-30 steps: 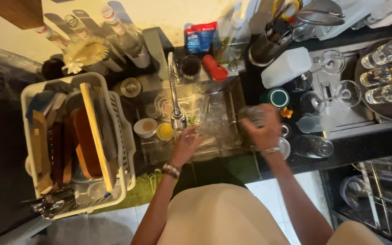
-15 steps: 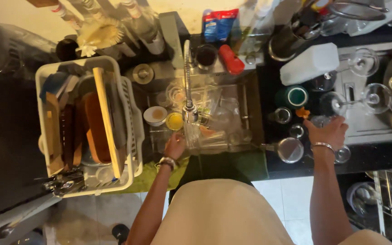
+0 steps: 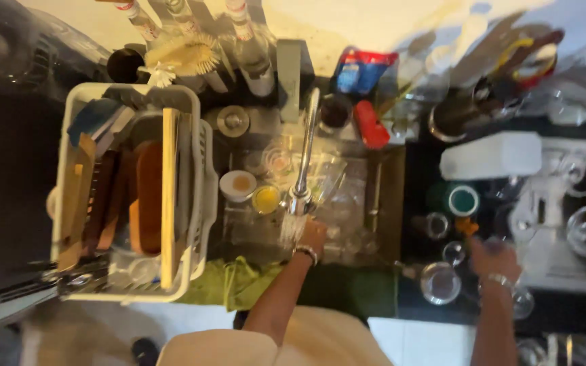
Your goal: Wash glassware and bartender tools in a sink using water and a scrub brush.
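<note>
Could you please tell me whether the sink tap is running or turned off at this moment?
Running. A pale stream of water falls from the spout of the tap onto the left hand, which is held under it over the sink.

1. The left hand [image 3: 313, 237] was in the sink [image 3: 384, 203], under the spout of the tap [image 3: 304, 156], with water running over it. Whether it held anything could not be told.
2. The tap was a slim chrome arm, reaching out over the middle of the sink.
3. The right hand [image 3: 493, 261] was over the dark counter right of the sink, among clear glasses [image 3: 439, 281] standing upright. It was blurred, so its grip stayed unclear.
</note>
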